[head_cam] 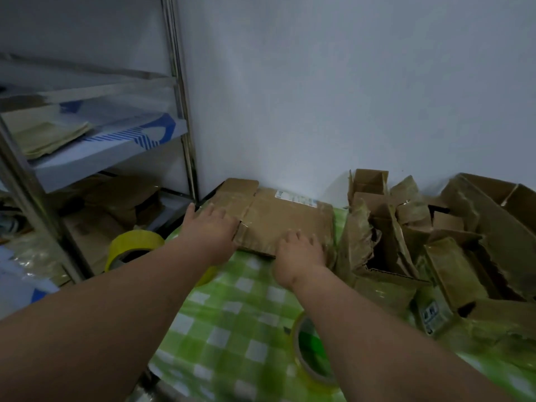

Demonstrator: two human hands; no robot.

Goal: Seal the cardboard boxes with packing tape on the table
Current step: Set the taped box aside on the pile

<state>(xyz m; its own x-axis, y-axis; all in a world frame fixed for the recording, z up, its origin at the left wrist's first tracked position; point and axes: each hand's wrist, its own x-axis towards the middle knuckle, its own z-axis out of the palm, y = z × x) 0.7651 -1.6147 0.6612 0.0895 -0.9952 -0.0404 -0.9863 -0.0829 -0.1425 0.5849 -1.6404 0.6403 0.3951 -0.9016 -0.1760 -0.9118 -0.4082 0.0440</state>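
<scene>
1. Head view: I see my left hand (209,227) lying flat, fingers straight, pressing on the left end of a flat cardboard box (287,220) at the far edge of the table (232,314), against the wall (319,82).
2. My right hand (300,250) rests on the box's near right corner, fingers bent over the edge; I cannot tell whether they actually grip it.
3. A yellow tape roll (132,248) stands on edge left of my left forearm, at the table's left edge.
4. A second tape roll (311,352) lies on the green checked cloth, partly under my right forearm.
5. Right of the box sits a heap of opened, torn cardboard boxes (435,242).
6. A metal shelf rack (95,140) stands on the left.
</scene>
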